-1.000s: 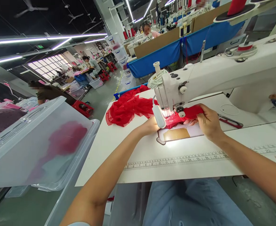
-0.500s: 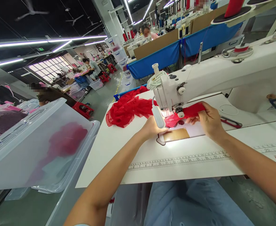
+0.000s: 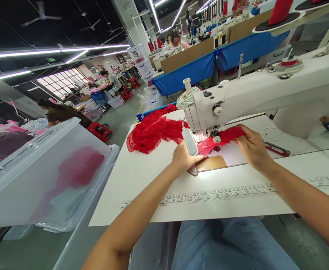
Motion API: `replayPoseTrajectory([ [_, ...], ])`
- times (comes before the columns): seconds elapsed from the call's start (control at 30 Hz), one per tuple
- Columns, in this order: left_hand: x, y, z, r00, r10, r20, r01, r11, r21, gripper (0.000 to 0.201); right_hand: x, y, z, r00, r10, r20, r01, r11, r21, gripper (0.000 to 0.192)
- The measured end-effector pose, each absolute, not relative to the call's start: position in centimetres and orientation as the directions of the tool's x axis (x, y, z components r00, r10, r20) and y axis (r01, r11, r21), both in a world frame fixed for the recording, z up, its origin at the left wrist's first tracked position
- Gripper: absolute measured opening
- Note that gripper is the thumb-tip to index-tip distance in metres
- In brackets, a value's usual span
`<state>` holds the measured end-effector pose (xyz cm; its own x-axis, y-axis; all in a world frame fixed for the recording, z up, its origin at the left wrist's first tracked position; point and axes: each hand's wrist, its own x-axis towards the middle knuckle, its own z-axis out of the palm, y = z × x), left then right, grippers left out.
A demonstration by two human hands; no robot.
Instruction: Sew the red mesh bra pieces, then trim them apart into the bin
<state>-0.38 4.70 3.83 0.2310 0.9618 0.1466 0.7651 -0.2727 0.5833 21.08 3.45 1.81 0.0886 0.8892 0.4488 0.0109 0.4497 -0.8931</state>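
A white sewing machine (image 3: 237, 93) stands on the table, its lit needle area over a strip of red fabric (image 3: 232, 135). At the right end of the strip, my right hand (image 3: 253, 148) pinches it between thumb and fingers. My left hand (image 3: 183, 157) grips the fabric's near edge left of the needle; a small white lamp (image 3: 190, 141) hides some of its fingers. From there a gathered heap of sheer red fabric (image 3: 156, 131) lies to the left. A brownish plate (image 3: 211, 163) is set in the tabletop just in front of the strip.
A red-handled cutter (image 3: 277, 148) lies right of my right hand. Along the table's front runs a printed ruler (image 3: 209, 195). Left of the table stands a translucent plastic box (image 3: 49, 168) with red material inside. Other people sit at work farther back.
My right hand has closed its lower fingers in and still holds the strip's end. My left hand has come slightly right and shows more beside the lamp. The view has shifted a little.
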Motion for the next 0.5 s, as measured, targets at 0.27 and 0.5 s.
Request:
replayPoseTrajectory([
  [0.27, -0.4, 4.2, 2.3, 0.340, 0.899, 0.276, 0.800, -0.431, 0.417, 0.021, 22.7, 3.7, 2.4, -0.101, 0.891, 0.442, 0.150, 0.453, -0.879, 0.038],
  [0.5, -0.8, 2.8, 1.2, 0.404, 0.811, 0.423, 0.812, -0.531, 0.241, 0.020, 23.4, 3.6, 1.6, -0.450, 0.840, 0.302, 0.447, 0.505, -0.738, 0.032],
])
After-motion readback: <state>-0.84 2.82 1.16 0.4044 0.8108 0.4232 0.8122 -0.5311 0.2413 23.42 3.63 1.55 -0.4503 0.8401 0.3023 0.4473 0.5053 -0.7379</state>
